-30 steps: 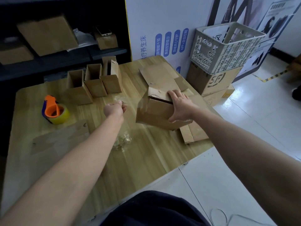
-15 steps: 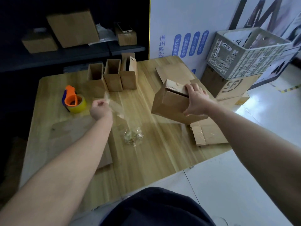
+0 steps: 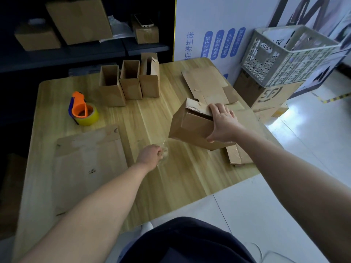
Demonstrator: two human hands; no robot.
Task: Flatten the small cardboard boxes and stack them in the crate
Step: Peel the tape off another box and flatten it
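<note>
My right hand (image 3: 222, 123) grips a small cardboard box (image 3: 190, 128), tilted, its lower edge on the wooden table (image 3: 171, 186). My left hand (image 3: 150, 155) is closed round a crumpled wad of clear tape (image 3: 164, 151) just left of that box. Three small open boxes (image 3: 129, 82) stand upright in a row at the table's back. Flattened cardboard (image 3: 207, 80) lies behind the held box, and more (image 3: 239, 154) under it at the right edge. The white plastic crate (image 3: 284, 56) sits tilted on a larger carton (image 3: 266, 93) to the right of the table.
An orange tape dispenser (image 3: 82, 110) with a yellow roll rests at the table's left. A flat cardboard sheet (image 3: 87, 164) lies front left. Dark shelves (image 3: 85, 52) behind hold more cartons and a phone (image 3: 143, 20). White floor tiles lie to the right.
My left hand came back from the left toward the box and now holds the tape wad that lay on the table. The right hand keeps its grip on the box.
</note>
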